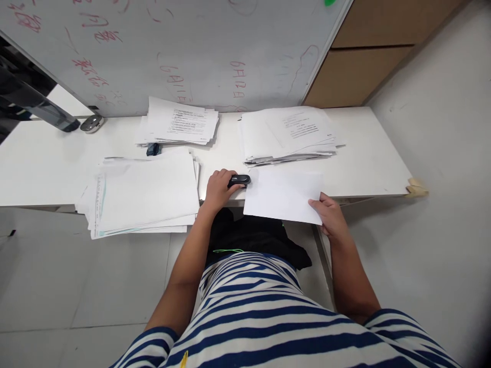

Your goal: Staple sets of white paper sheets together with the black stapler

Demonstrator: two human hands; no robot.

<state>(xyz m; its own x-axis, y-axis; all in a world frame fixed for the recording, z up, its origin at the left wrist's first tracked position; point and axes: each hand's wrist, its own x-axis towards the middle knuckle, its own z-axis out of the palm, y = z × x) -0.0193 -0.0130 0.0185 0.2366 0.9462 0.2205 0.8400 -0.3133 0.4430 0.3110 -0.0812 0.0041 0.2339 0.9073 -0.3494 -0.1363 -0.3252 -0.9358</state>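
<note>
At the desk's front edge, my left hand is wrapped round a black stapler. The stapler's nose points right, at the left edge of a blank white sheet of paper; whether its jaws are around the edge I cannot tell. My right hand pinches the sheet's right side, thumb on top. Part of the sheet lies over the desk and part juts past its front edge. Whether it is one sheet or several is unclear.
Paper stacks lie on the white desk: one front left overhanging the edge, one back left, one back right. A small dark object and a mouse are at left. A whiteboard stands behind.
</note>
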